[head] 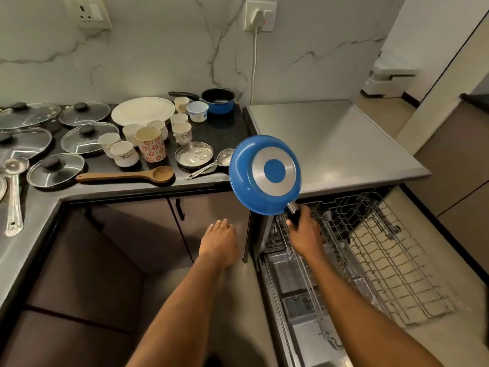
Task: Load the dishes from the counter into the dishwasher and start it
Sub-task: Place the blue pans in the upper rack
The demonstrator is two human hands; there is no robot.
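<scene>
My right hand (304,233) grips the black handle of a blue frying pan (264,174), held upright with its metal-disc underside facing me, at the left edge of the open dishwasher. The lower wire rack (375,258) is pulled out over the open door (304,308). My left hand (219,241) hangs open in front of the cabinet, holding nothing. On the black counter (217,131) sit a white plate (143,111), several cups (182,132), a floral tumbler (150,144), a small steel plate (194,154), a steel ladle (211,165), a wooden spoon (127,176) and a blue saucepan (218,100).
Several glass lids (84,113) lie at the counter's left, with steel ladles (13,192) near the left edge. The dishwasher's steel top (330,144) is to the right. A plug and cord (258,22) hang on the marble wall. Cabinet doors (148,229) stand below the counter.
</scene>
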